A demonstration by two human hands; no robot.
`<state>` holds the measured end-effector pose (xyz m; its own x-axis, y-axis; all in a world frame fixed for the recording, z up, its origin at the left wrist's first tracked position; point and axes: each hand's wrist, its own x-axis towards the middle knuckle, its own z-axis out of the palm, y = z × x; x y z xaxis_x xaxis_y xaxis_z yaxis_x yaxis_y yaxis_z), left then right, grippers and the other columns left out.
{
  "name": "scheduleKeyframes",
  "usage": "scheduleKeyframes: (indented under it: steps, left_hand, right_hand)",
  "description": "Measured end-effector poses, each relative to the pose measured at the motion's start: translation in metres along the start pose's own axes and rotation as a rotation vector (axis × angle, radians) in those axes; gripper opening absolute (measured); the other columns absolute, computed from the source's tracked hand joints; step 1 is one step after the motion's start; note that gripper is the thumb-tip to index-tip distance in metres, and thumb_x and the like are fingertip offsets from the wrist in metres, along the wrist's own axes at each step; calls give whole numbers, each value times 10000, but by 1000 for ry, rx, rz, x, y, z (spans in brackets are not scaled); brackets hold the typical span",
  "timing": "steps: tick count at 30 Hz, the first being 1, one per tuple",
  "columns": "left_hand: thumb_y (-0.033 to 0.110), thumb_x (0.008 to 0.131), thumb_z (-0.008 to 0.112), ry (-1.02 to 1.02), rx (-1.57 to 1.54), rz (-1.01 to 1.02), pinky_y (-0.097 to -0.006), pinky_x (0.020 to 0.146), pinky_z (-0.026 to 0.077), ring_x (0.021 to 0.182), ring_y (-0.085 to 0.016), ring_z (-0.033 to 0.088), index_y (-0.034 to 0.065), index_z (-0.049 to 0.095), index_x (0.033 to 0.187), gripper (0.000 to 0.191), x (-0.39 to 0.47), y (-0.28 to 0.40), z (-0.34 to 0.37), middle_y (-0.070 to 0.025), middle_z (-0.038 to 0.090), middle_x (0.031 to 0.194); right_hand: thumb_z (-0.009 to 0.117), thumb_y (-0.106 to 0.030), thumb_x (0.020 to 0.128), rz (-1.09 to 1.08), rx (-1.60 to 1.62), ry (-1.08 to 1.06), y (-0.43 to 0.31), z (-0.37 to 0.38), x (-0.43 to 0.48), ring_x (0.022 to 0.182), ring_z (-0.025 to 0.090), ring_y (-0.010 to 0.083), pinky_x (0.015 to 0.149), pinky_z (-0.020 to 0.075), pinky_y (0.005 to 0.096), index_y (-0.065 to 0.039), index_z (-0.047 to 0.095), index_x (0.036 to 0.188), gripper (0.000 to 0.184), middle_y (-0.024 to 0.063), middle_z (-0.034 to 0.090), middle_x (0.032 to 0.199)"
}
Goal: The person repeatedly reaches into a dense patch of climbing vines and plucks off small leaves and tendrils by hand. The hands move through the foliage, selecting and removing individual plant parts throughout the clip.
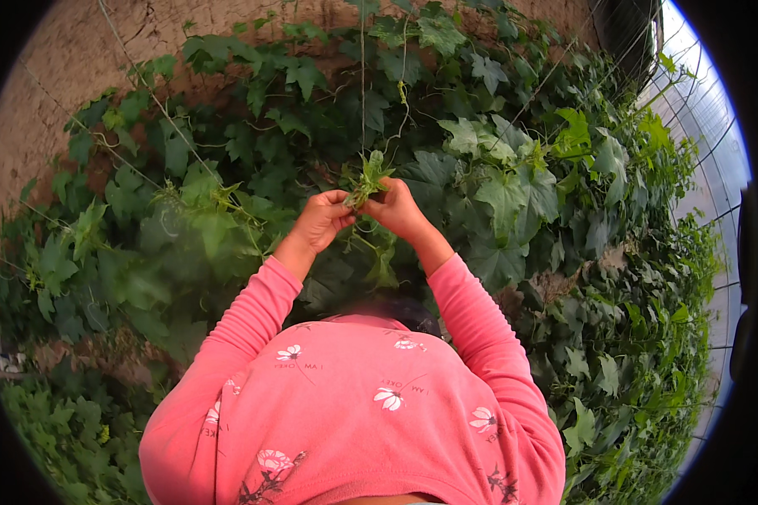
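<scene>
Both my hands meet at the growing tip of a climbing vine (371, 175), in front of my chest. My left hand (322, 221) pinches the shoot from the left side, thumb and fingers together. From the right, my right hand (397, 207) has its fingers closed on the same shoot. Small pale green leaves stick up between the fingertips. A thin support string (363, 82) runs up from just above the shoot, and a twisted string or dry tendril (406, 117) hangs beside it. The exact grip of the fingertips is partly hidden by leaves.
Dense lobed vine leaves (505, 196) surround my hands on both sides. More strings slant up at the left, such as a slanting string (158, 101). Behind the plants rises a brown earthen wall (69, 63). Translucent greenhouse sheeting (701, 132) with dark lines curves along the right.
</scene>
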<state>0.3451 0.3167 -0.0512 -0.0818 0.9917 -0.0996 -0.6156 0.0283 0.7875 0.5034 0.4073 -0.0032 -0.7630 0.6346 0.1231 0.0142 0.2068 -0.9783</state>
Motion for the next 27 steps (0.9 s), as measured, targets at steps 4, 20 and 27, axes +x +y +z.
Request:
scheduleKeyframes:
  steps: [4,20,27]
  left_hand:
    - [1,828,559,20,-205,21,-300,756,513,922,-191,622,1,578,1027,200,3,-15,-11,-81,636,1005]
    - [71,838,652,524,368,245,-217,540,409,616,-60,474,55,536,874,122,-13,-51,-13,26,535,743]
    - [68,873,599,-173,515,98,-233,642,498,812,-91,613,40,609,987,117,10,-52,65,-13,638,910]
  right_hand:
    - [585,78,807,-242,-32,212,16,7,-3,860,601,108,781,489,270,18,608,988,192,47,638,875]
    - [531,-51,916,-115,73,913,78,-74,-68,711,587,118,629,499,242,17,570,963,92,64,615,857]
    - [491,-187,952,-120,-423,875,124,-144,-41,926,580,190,834,468,329,-38,564,1119,235,65,609,1043]
